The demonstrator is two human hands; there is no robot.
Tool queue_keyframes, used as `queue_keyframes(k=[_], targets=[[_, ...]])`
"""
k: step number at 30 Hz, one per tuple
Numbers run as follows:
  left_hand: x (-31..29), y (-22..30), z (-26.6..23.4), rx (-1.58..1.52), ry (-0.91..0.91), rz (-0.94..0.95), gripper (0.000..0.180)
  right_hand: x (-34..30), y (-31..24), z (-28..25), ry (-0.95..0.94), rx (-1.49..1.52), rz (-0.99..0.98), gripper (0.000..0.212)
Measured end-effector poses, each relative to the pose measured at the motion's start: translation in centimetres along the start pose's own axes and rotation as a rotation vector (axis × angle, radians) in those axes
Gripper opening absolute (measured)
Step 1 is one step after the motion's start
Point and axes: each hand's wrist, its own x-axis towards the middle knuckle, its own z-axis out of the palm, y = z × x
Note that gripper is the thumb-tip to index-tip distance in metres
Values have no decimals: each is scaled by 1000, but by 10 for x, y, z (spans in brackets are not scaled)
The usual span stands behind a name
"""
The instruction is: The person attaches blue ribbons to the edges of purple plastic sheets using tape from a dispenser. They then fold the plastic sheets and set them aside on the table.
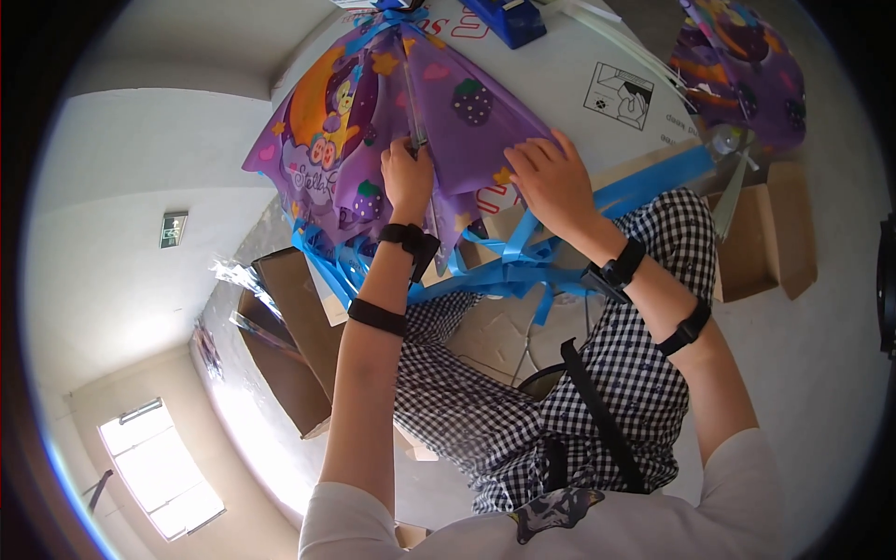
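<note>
A purple kite (pixel 448 121), printed with a cartoon figure, stars and strawberries, lies over the white board at the top. Thin rods run down its middle, and blue ribbon (pixel 378 33) is bunched at its top. My left hand (pixel 408 177) is closed around the middle of the kite, by the central rod; a small dark piece shows at its fingertips. At the kite's right edge rests my right hand (pixel 555 187), fingers stretched out and somewhat apart. Blue ribbon tails (pixel 513 266) hang over the near board edge, below the hands.
A blue tool or holder (pixel 509 21) stands at the top of the white board (pixel 569 84). Another purple printed piece (pixel 747 75) lies at the upper right, beside pale thin strips (pixel 635 47). Cardboard boxes stand at right (pixel 761 233) and left (pixel 303 322). My checkered-clad legs are below.
</note>
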Motion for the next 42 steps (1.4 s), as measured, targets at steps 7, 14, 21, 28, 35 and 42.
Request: queue_keyframes(k=[7,14,21,28,35,42], targets=[[-3,25,2,-29,-94,-219,54,-10,4,11,1,29,-212,47],[22,-4,-5,-222,-412,-297,33,-3,23,-3,18,-83,32,52],[32,4,-29,-442,-296,-566,31,-18,32,14,-116,-47,-46,52],[59,-14,-141,-927,-534,-594,32,-18,34,21,-44,-50,-37,49],[65,23,-322,-264,-404,-358,36,-16,37,24,-40,-58,-28,49],[-53,73,-449,-167,-125,-312,29,5,1,-11,95,203,-54,48]])
